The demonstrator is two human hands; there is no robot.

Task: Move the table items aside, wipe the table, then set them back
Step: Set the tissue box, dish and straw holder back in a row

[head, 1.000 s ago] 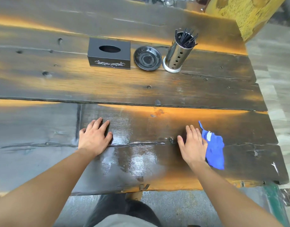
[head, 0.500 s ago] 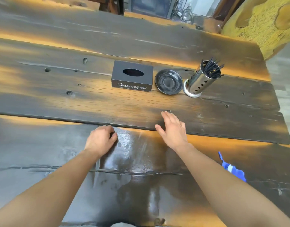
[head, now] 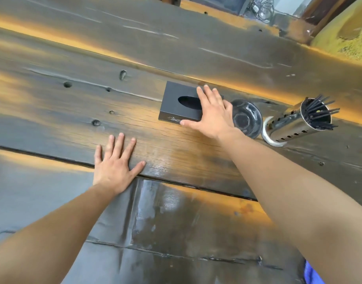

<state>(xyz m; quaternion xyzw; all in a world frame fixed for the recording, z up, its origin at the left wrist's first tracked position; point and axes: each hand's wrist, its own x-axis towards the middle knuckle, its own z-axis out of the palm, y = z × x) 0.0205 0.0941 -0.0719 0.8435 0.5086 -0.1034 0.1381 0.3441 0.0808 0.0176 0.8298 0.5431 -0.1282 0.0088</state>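
A black tissue box [head: 176,107] stands mid-table on the dark wooden table [head: 53,111]. My right hand [head: 208,113] lies over its right half, thumb against the front face and fingertips at the far edge, gripping it. My left hand [head: 114,167] rests flat on the wood in front of the box, fingers spread and holding nothing. To the right of the box sit a black dish [head: 247,117], partly behind my wrist, and a perforated steel holder [head: 294,124] full of black sticks. A corner of the blue cloth [head: 313,273] shows at the bottom right.
The near plank [head: 165,222] shines wet. A yellow painted object [head: 348,31] stands beyond the table's far right corner, with cables [head: 262,9] behind the far edge. Wide bare wood spreads to the left of the box.
My right hand left the blue cloth and reached forward onto the tissue box. My left hand slid forward and flattened on the middle plank. The view has moved closer to the items.
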